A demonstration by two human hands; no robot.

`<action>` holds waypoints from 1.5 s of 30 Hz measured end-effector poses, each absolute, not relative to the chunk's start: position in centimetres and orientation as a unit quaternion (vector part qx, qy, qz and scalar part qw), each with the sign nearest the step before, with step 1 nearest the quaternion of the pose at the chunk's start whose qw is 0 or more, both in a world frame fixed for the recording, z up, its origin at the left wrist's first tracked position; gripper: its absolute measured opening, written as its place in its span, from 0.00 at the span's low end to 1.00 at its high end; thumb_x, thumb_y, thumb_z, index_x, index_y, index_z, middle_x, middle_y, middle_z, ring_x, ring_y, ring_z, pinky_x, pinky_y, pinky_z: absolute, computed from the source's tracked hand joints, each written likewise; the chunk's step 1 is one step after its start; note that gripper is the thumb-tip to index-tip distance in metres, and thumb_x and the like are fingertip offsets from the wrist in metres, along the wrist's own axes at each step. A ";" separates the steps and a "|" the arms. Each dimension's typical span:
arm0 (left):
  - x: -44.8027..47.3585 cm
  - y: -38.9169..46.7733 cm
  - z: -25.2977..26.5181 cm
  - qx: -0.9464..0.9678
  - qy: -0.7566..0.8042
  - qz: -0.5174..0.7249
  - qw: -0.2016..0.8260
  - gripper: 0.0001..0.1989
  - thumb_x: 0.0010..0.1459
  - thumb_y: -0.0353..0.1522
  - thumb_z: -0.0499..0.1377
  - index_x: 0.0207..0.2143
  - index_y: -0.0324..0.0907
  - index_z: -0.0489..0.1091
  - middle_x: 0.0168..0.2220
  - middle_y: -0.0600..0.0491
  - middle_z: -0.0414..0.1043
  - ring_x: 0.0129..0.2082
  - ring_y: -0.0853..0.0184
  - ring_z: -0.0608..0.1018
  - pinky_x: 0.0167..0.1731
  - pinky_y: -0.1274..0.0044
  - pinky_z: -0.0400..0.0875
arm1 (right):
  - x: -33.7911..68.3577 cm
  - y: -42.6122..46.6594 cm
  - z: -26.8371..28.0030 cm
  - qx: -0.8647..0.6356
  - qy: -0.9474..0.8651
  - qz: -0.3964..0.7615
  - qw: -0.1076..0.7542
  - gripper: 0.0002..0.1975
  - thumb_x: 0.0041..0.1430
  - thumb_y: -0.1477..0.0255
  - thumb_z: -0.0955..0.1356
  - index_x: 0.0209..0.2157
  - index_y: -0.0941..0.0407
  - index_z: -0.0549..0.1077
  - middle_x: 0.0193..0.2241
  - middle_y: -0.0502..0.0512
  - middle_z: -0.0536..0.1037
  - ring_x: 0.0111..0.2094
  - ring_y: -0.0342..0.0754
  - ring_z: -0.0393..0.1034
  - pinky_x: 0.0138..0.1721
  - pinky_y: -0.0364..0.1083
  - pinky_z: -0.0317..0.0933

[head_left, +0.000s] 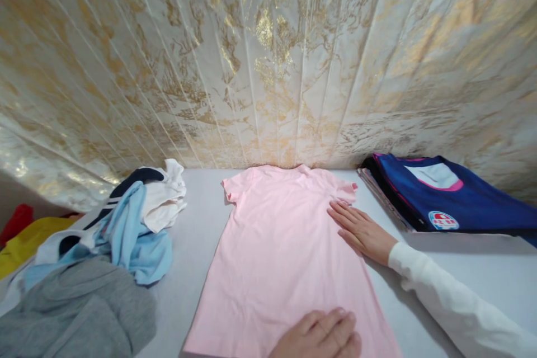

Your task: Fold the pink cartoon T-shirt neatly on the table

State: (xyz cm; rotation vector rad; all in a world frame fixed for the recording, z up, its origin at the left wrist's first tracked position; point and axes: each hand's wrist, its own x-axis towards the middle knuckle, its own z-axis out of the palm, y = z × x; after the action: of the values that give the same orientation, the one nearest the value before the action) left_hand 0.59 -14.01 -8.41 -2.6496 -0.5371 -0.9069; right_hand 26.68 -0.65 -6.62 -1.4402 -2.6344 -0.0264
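Note:
A pink short-sleeved T-shirt (277,251) lies spread out on the white table, its collar toward the back. My right hand (363,233) rests flat on the shirt's right side, just below the sleeve, with its fingers stretched out. Near the hem, at the bottom of the view, my left hand (321,337) lies palm down on the fabric. Its fingers are extended close together, and the wrist is out of view. Neither hand grips the cloth. Soft wrinkles run across the lower part of the shirt.
Loose clothes are heaped at left, among them a grey garment (84,313), a light blue one (142,251) and a white one (165,201). Folded garments, topped by a navy shirt (482,196), are stacked at right. A gold-patterned curtain (277,67) hangs behind the table (188,235).

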 end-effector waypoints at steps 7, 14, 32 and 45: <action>2.3 -13.0 -6.1 -0.935 -0.209 -0.267 0.104 0.14 0.56 0.29 0.60 0.21 0.40 0.58 0.24 0.57 0.61 0.23 0.70 0.65 0.19 0.76 0.50 | 24.3 -2.2 -5.2 -0.476 -0.868 0.020 0.138 0.22 0.62 0.65 0.61 0.57 0.54 0.62 0.61 0.58 0.60 0.63 0.54 0.46 0.59 0.58 0.49; 3.2 -12.6 -6.0 -0.943 -0.220 -0.247 -0.027 0.13 0.52 0.34 0.62 0.21 0.41 0.61 0.22 0.57 0.62 0.21 0.70 0.62 0.17 0.77 0.45 | 22.4 -2.4 -4.0 -0.425 -0.871 0.163 0.184 0.18 0.60 0.66 0.63 0.51 0.53 0.69 0.58 0.59 0.64 0.58 0.53 0.59 0.55 0.53 0.57; 3.1 -12.4 -7.1 -0.938 -0.156 -0.309 0.027 0.15 0.60 0.36 0.57 0.23 0.42 0.58 0.24 0.57 0.61 0.22 0.70 0.62 0.19 0.76 0.45 | 22.7 -1.5 -4.0 -0.459 -0.856 0.069 0.229 0.10 0.60 0.68 0.63 0.41 0.54 0.71 0.45 0.60 0.72 0.45 0.52 0.67 0.46 0.52 0.62; 2.8 -12.1 -6.9 -0.895 -0.170 -0.412 -0.012 0.11 0.57 0.24 0.57 0.22 0.40 0.62 0.30 0.57 0.67 0.26 0.72 0.64 0.21 0.78 0.52 | 23.3 4.8 -4.2 -0.521 -0.828 -0.006 0.207 0.07 0.55 0.73 0.65 0.36 0.56 0.73 0.34 0.56 0.74 0.37 0.51 0.67 0.41 0.50 0.61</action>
State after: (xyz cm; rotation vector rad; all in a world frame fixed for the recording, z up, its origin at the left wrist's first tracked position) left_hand 2.78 -12.06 -6.94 -2.8333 -0.5369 -1.3052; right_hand 23.32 4.78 -4.16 -1.4511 -2.3065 -0.0162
